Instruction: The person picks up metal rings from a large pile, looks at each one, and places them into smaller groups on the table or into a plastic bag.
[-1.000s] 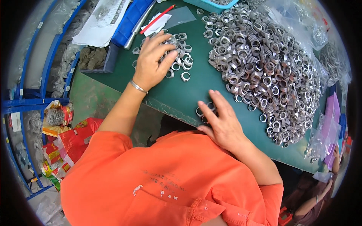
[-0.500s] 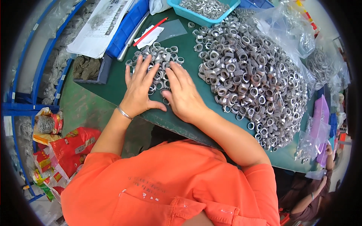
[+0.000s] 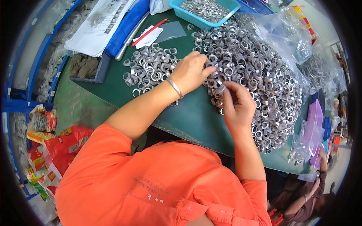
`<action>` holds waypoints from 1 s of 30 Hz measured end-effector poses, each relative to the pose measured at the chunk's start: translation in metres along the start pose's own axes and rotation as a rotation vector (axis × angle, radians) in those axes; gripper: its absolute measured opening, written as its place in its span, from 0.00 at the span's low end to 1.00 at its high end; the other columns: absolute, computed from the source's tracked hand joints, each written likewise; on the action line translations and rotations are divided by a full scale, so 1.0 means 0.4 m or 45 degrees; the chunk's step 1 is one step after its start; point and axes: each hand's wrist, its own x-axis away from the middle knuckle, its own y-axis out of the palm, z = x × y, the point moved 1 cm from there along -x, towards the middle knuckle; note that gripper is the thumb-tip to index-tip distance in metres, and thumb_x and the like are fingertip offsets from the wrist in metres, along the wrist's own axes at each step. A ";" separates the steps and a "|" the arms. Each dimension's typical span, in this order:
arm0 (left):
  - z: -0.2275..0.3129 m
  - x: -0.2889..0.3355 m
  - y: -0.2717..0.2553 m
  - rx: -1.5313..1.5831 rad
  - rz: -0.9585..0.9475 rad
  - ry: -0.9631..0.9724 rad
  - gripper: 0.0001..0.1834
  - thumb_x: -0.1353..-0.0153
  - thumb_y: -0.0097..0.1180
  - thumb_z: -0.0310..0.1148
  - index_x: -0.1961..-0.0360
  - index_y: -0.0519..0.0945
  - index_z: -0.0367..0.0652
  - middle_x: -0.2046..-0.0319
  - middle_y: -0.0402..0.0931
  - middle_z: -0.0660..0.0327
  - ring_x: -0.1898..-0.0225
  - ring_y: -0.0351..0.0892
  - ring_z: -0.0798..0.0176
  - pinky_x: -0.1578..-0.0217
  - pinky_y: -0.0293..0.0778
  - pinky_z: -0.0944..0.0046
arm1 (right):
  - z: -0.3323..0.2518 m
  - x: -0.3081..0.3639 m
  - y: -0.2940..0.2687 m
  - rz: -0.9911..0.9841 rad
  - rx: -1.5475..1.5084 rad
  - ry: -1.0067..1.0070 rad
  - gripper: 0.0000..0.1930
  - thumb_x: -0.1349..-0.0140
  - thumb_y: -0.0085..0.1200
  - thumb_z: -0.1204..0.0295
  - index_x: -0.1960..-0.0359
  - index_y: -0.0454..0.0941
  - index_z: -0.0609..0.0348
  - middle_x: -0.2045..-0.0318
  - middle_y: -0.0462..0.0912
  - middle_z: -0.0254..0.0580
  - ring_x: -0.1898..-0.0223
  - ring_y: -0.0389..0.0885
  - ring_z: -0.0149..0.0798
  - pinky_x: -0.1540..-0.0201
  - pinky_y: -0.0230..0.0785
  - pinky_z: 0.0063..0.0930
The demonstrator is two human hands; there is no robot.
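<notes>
A large heap of silver-grey metal rings [image 3: 260, 83] covers the right half of the green table [image 3: 181, 124]. A smaller pile of similar rings [image 3: 151, 67] lies to its left. My left hand [image 3: 190, 73], with a bangle at its wrist, reaches across to the big heap's left edge. Its thumb points to the right, and its other fingertips are largely hidden behind the hand. At the heap's near left side, my right hand [image 3: 240, 105] is closed, thumb and forefinger pinching a textured metal ring [image 3: 219, 91].
A turquoise basket [image 3: 196, 20] of rings stands at the back. A red pencil [image 3: 149, 32] lies on white paper slips. Clear plastic bags [image 3: 286, 34] border the heap. A grey box [image 3: 88, 71] sits at the left edge, and another person's arm [image 3: 307, 196] shows lower right.
Both hands have left the small pile and moved right to the big heap. My right hand, spread before, now pinches a ring; the small pile is uncovered.
</notes>
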 end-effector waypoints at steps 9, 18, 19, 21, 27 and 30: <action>0.012 0.001 -0.004 0.198 -0.061 -0.124 0.14 0.49 0.66 0.25 0.60 0.81 0.36 0.65 0.76 0.59 0.72 0.78 0.69 0.69 0.75 0.70 | 0.036 0.142 0.007 -0.028 -0.822 0.744 0.08 0.37 0.53 0.82 0.57 0.78 0.65 0.70 0.82 0.33 0.73 0.79 0.21 0.75 0.68 0.12; 0.047 0.101 -0.026 0.543 -0.174 0.057 0.18 0.49 0.63 0.19 0.55 0.78 0.37 0.57 0.78 0.58 0.62 0.79 0.68 0.61 0.75 0.70 | 0.084 0.173 0.025 0.034 -0.689 0.601 0.08 0.38 0.53 0.83 0.58 0.79 0.66 0.68 0.83 0.37 0.73 0.79 0.24 0.73 0.71 0.14; 0.045 0.123 -0.025 0.623 -0.254 0.010 0.21 0.47 0.63 0.18 0.51 0.75 0.35 0.54 0.78 0.57 0.59 0.78 0.68 0.58 0.74 0.69 | 0.083 0.173 0.026 0.055 -0.678 0.573 0.08 0.39 0.54 0.83 0.59 0.80 0.65 0.71 0.82 0.34 0.73 0.80 0.23 0.74 0.71 0.14; 0.045 0.157 -0.015 0.826 -0.328 -0.076 0.27 0.47 0.62 0.16 0.46 0.67 0.37 0.53 0.78 0.53 0.56 0.78 0.66 0.55 0.74 0.67 | 0.078 0.175 0.026 0.055 -0.696 0.588 0.07 0.39 0.54 0.83 0.59 0.79 0.66 0.71 0.82 0.34 0.73 0.80 0.23 0.73 0.71 0.13; 0.058 0.175 -0.020 0.905 -0.346 -0.139 0.28 0.47 0.62 0.16 0.47 0.66 0.36 0.54 0.78 0.51 0.56 0.78 0.65 0.54 0.74 0.66 | 0.059 0.173 0.022 0.072 -0.743 0.541 0.07 0.40 0.55 0.84 0.61 0.78 0.66 0.70 0.82 0.35 0.72 0.80 0.23 0.73 0.72 0.13; 0.063 0.180 -0.025 0.949 -0.314 -0.156 0.24 0.48 0.64 0.17 0.50 0.70 0.36 0.55 0.79 0.53 0.58 0.79 0.67 0.56 0.75 0.67 | 0.074 0.185 0.028 0.061 -0.615 0.453 0.06 0.42 0.58 0.84 0.63 0.79 0.65 0.70 0.83 0.35 0.75 0.77 0.21 0.73 0.70 0.14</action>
